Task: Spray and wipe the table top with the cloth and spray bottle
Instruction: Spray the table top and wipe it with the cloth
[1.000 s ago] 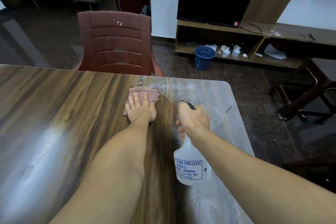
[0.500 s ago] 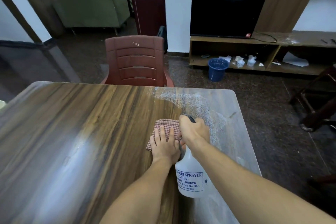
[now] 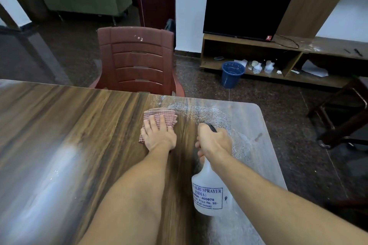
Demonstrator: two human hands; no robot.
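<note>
Left hand (image 3: 158, 135) lies open, flat, pressing the red checked cloth (image 3: 159, 120) onto the glossy wood-grain worktop (image 3: 69, 135) to wipe; right hand (image 3: 214, 141) keeps a closed grip on the translucent white plastic spray bottle (image 3: 209, 193), ready to mist.

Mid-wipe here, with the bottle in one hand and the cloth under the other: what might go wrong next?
1. The right hand holds the spray bottle tilted over the table; it may drip onto the wiped wood.
2. The droplets reach the far edge, so the cloth under the left hand could push liquid off toward the chair.
</note>
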